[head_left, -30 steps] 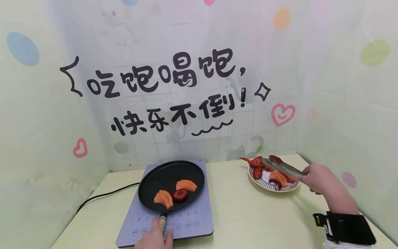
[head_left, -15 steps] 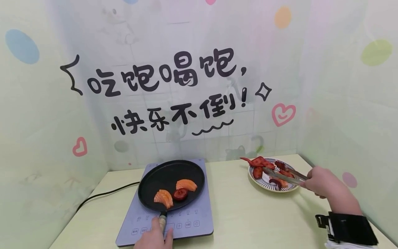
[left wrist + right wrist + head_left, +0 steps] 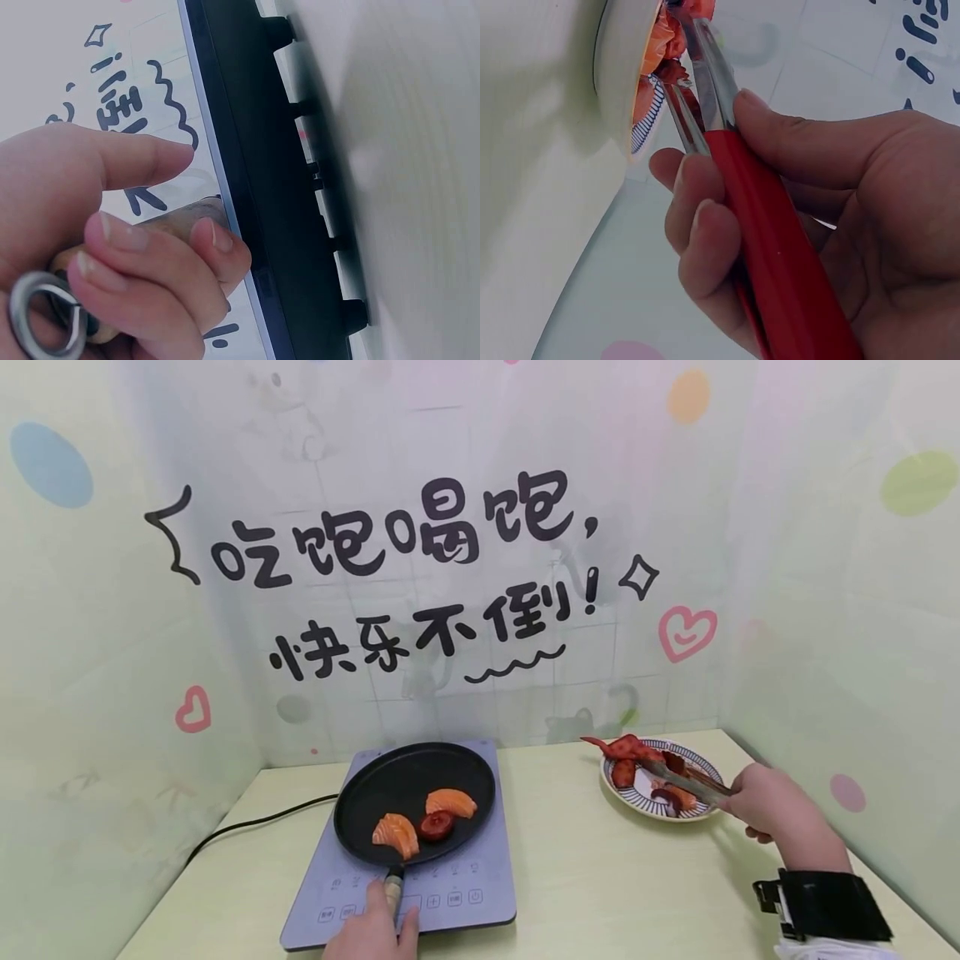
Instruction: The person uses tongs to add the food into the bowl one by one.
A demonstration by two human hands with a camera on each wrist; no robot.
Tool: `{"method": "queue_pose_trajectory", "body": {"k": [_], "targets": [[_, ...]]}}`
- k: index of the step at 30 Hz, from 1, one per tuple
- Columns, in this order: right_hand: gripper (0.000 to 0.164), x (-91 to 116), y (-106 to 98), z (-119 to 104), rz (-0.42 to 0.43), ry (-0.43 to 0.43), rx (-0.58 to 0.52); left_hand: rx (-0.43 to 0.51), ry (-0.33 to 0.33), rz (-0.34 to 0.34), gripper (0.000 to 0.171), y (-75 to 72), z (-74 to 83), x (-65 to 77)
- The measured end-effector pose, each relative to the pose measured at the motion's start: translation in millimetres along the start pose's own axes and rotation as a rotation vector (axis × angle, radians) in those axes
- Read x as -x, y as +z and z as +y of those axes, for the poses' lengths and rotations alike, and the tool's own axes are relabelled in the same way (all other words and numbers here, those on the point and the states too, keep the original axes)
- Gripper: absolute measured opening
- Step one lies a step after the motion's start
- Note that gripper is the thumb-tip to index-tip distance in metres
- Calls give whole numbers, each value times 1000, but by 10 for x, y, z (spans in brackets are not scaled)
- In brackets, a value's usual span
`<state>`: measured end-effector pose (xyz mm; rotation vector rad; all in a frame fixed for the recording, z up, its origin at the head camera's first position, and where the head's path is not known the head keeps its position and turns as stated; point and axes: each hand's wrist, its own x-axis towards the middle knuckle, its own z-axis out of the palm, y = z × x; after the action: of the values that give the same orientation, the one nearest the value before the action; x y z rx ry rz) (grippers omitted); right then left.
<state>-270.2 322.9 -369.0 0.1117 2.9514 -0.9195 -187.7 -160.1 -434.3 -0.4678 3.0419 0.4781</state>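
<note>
My left hand (image 3: pixel 372 933) grips the wooden handle (image 3: pixel 180 223) of a black flat pan (image 3: pixel 390 785), fingers curled round it in the left wrist view. Two orange salmon pieces (image 3: pixel 396 835) and a round dark red slice (image 3: pixel 437 826) lie in the pan. On the right, my right hand (image 3: pixel 768 802) holds metal tongs (image 3: pixel 693 784) by their red grips (image 3: pixel 776 255). The tongs reach over a striped plate (image 3: pixel 626 795), their tips around a dark red piece of food (image 3: pixel 672 762). Red crayfish-like food (image 3: pixel 628 747) and another salmon piece (image 3: pixel 681 797) are also on the plate.
Under the pan is a grey-blue induction cooker (image 3: pixel 491 868), its black cord (image 3: pixel 262 820) running off to the left. Printed curtain walls (image 3: pixel 480 710) close in the pale table (image 3: pixel 570 877) at the back and sides.
Having spread apart over the plate, the tongs have closed around the dark red piece as my right hand shifted slightly. My left hand stays on the pan handle.
</note>
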Motion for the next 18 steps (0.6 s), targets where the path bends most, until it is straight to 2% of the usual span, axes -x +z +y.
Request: {"method": "queue_pose_trajectory", "body": {"k": [10, 18], "targets": [[22, -9, -26, 44, 28, 2, 16, 11, 14, 28, 51, -70, 30, 75], [21, -8, -57, 71, 36, -1, 4, 12, 13, 25, 51, -57, 31, 62]]}}
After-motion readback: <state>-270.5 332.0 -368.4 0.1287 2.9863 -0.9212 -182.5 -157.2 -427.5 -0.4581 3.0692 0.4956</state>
